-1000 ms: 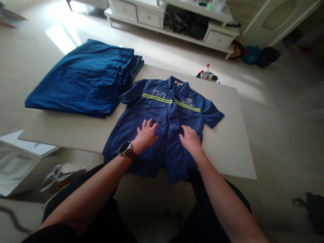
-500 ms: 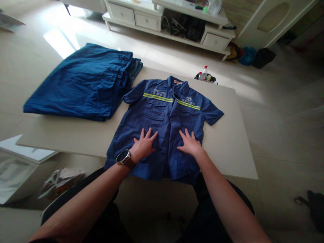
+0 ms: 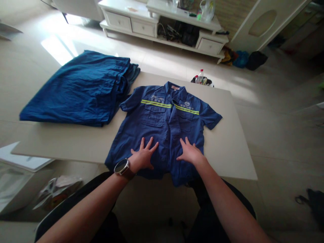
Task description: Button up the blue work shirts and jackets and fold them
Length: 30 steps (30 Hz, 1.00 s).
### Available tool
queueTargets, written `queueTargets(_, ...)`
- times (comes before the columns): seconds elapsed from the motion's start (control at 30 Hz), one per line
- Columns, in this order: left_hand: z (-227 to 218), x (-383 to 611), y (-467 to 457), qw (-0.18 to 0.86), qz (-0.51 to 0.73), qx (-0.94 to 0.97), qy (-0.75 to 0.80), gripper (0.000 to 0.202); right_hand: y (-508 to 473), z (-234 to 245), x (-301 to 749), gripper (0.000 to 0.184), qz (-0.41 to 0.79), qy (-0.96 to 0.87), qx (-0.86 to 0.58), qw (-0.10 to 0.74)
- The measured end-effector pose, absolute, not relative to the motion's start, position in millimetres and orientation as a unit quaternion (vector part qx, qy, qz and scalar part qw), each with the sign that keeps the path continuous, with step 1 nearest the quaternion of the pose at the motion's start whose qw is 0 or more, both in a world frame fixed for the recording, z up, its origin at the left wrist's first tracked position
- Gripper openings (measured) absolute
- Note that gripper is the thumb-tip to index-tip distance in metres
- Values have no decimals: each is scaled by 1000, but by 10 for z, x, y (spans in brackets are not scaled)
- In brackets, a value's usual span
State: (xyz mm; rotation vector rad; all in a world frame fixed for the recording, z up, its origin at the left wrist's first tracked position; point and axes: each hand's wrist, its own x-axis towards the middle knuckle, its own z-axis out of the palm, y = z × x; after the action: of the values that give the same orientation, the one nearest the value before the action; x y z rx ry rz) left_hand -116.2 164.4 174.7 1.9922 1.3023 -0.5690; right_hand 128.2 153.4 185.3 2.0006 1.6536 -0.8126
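Observation:
A blue short-sleeved work shirt [image 3: 162, 125] with yellow reflective stripes lies face up on a beige table [image 3: 227, 145], its hem hanging over the near edge. My left hand [image 3: 143, 157], with a watch on the wrist, lies flat and open on the shirt's lower left front. My right hand [image 3: 189, 153] lies flat and open on the lower right front, fingers spread. Both hands hold nothing.
A stack of folded blue garments [image 3: 81, 87] lies at the table's far left. A white low cabinet [image 3: 162, 23] stands at the back. A bin with a bottle [image 3: 201, 78] sits behind the table. A white box [image 3: 17, 168] and a bag are on the floor at left.
Both hands have slid down the shirt front toward the near edge of the table, staying flat. The shirt lies a little smoother.

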Motion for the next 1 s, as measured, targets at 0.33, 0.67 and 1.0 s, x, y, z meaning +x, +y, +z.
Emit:
queueTargets(0.33, 1669, -1096, 1832, 260, -67, 797, 541, 77, 1689, 1945, 1342, 72, -143, 638, 748, 111)
queueTargets(0.67, 1523, -1131, 1834, 258, -111, 809, 516, 113, 1623, 1834, 1523, 89, -256, 651, 707, 103)
queueTargets(1.0, 1796, -831, 1500, 391, 49, 737, 549, 13, 1703, 1869, 1726, 81, -234, 559, 787, 119)
